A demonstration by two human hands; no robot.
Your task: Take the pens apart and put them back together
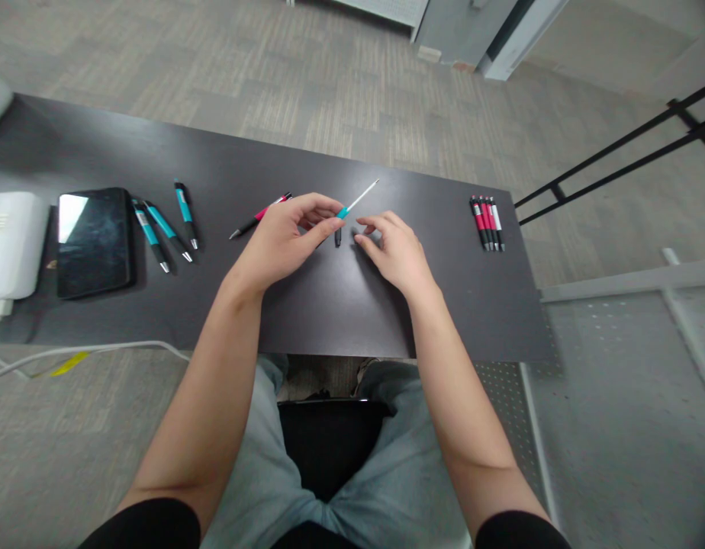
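My left hand (298, 232) pinches a teal pen barrel (342, 213) between thumb and fingers. A thin white ink refill (364, 195) sticks out of the barrel, pointing up and to the right. Just right of the barrel, my right hand (394, 248) is open, thumb and fingers curved and apart, with nothing visible in them. On the table below the barrel lies a small black pen part (338, 238). A red and black pen (255, 219) rests partly behind my left hand.
Several pens (487, 223), mostly red, lie side by side near the dark table's (472, 320) right end. Three teal pens (163, 229) lie at left, beside a black tablet-like device (94, 244) and a white adapter (12, 244) with a white cable (101, 348).
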